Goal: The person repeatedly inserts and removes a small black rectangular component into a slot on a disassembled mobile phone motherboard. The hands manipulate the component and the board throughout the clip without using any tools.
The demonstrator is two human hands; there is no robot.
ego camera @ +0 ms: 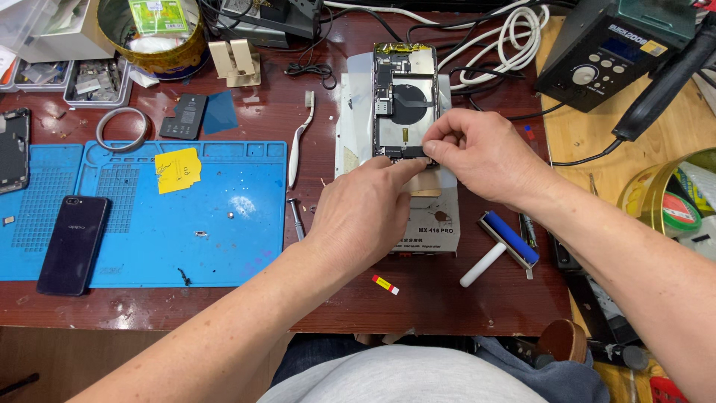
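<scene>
yellow label (177, 169) on blue mat | dark phone screen (73, 243) left

We press our left hand (365, 213) and right hand (477, 153) onto the lower end of the opened phone (403, 101) lying on the white machine (432, 224); a blue mat (224, 216) sits left.
</scene>
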